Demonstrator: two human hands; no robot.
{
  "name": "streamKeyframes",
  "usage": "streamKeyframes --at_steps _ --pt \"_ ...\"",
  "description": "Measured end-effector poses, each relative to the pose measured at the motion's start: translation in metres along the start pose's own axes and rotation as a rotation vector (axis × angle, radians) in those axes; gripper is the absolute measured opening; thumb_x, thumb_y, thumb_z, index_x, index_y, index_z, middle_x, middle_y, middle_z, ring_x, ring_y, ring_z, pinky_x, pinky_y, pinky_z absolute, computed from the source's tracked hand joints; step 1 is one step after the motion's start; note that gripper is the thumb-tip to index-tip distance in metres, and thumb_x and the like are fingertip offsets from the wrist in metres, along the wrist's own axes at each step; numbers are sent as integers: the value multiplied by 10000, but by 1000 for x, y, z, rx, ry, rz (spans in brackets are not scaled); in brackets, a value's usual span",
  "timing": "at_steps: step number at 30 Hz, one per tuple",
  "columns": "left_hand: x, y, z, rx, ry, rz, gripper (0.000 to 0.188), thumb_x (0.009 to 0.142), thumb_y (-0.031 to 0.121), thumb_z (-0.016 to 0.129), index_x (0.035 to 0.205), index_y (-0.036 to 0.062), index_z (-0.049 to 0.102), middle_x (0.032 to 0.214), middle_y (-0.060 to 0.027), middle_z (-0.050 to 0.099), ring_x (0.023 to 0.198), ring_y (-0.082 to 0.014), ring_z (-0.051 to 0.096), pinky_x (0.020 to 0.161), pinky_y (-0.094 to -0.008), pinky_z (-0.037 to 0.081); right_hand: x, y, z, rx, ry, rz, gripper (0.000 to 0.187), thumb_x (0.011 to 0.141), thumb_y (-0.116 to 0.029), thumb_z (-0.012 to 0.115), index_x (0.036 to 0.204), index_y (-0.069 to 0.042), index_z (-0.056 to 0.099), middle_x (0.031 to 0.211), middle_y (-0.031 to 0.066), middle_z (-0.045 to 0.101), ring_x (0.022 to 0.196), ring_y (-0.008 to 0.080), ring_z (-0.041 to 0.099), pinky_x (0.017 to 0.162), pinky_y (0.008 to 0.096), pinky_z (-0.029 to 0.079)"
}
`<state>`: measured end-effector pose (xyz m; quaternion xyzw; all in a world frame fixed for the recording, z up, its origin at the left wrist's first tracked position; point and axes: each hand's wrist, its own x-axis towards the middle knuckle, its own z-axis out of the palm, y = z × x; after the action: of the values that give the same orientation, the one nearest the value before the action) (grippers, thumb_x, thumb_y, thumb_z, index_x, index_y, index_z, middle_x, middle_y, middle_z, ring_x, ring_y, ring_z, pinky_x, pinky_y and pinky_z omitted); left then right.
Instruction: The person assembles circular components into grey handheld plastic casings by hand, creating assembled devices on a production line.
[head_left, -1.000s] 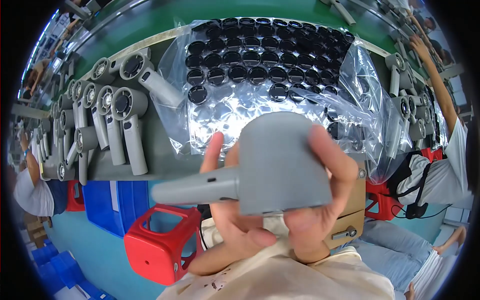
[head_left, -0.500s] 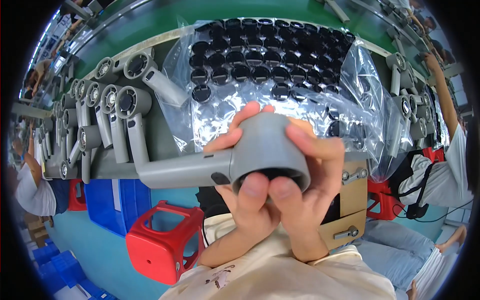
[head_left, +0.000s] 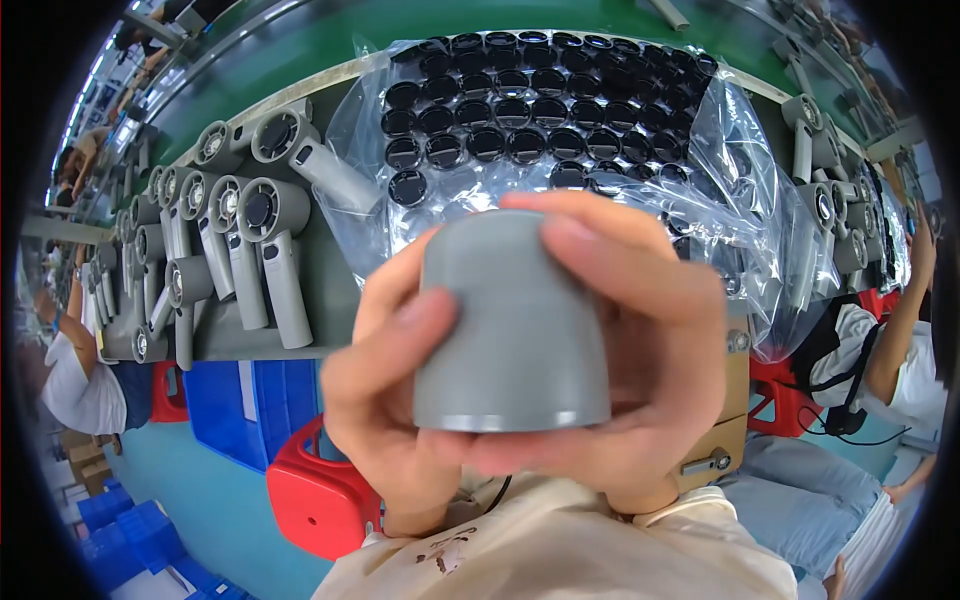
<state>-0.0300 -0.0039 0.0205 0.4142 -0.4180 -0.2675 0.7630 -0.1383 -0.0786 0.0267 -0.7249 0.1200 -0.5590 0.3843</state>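
A grey handheld fan (head_left: pixel 512 330) is held up close in front of my chest, its smooth rounded head toward me and its handle hidden from view. My left hand (head_left: pixel 385 395) grips the left side of the head, with the fingers on the casing. Around the right side curls my right hand (head_left: pixel 668 340), slightly blurred, its fingers over the top. Thumbs of both hands press at the lower rim, partly hidden by the casing. Beyond the fan, rows of black round caps (head_left: pixel 525 146) lie on clear plastic sheeting (head_left: pixel 345 185) on the bench.
Several grey handheld fans (head_left: pixel 262 210) lie on the bench to the left, with more fans (head_left: pixel 822 205) at the right. A red stool (head_left: pixel 315 500) and a blue crate (head_left: pixel 225 410) stand below on the left. Co-workers sit at both sides; a cardboard box (head_left: pixel 715 455) is near my right.
The fan has been turned and brought nearer, so its handle and open end no longer show. Both hands have shifted their grip around the head.
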Motion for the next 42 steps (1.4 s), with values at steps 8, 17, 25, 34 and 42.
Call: streamKeyframes --at_steps 8,17,25,34,42 --pt "6 2 12 -126 208 -1 615 835 300 637 1287 39 312 1270 -264 417 1124 -282 474 914 -370 398 -14 -12 23 -45 -5 199 792 830 -341 614 1329 132 220 1315 251 356 1147 304 458 949 366 378" --pt "30 2 -3 -216 -54 37 622 760 299 716 1187 43 343 1165 -396 417 1060 -380 507 876 -424 415 -4 -10 16 -204 -87 -57 742 814 -304 623 1300 141 284 1235 265 439 942 239 525 748 297 443" --pt "56 -26 -21 -324 -478 312 469 776 321 697 1078 28 489 1148 -418 414 1039 -400 519 847 -434 459 2 -12 16 -285 -44 -104 680 774 -306 669 1233 128 418 1146 253 510 894 241 538 714 295 459" --pt "34 -33 -15 -157 -267 196 370 815 344 625 1093 150 477 1179 -354 426 1039 -398 512 841 -449 464 -9 -4 15 -220 -43 141 623 759 -242 705 1216 103 459 1092 195 540 917 221 551 740 286 464" --pt "46 2 5 321 -322 98 705 890 601 278 1162 -23 462 1186 -319 476 1052 -347 538 889 -394 446 5 -32 10 520 276 691 556 874 -307 548 1223 107 425 1007 155 566 905 178 578 747 268 478"
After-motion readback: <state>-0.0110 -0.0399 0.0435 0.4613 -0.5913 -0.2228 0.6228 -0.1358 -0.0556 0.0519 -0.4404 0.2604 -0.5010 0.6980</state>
